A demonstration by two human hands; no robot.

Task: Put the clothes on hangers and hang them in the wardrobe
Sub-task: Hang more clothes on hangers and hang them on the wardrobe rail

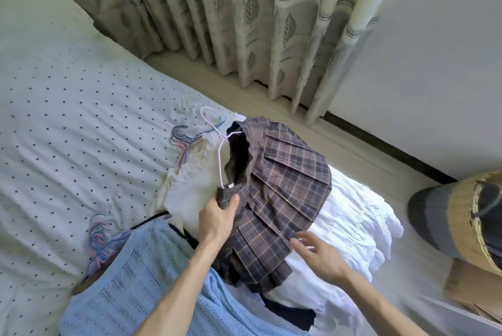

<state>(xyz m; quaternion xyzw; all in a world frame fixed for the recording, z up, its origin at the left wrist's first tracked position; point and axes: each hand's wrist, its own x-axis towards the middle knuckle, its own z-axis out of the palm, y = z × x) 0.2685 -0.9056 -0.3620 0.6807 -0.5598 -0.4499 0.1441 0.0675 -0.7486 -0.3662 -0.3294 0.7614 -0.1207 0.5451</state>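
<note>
The left hand (217,217) pinched the waistband of a brown plaid pleated skirt (285,194), thumb on top, holding it up above the bed (68,107). A thin pale wire hanger (220,157) ran into the open waist, with its hook pointing away toward the curtain (258,23). The right hand (319,254) was spread, with its fingers at the skirt's hem and holding nothing. Below lay a blue knit sweater (130,276), a white blouse (187,191) and more white clothes (353,216). A bundle of colored hangers (184,142) rested on the dotted sheet, and a woven basket (467,216) stood on the right.
</note>
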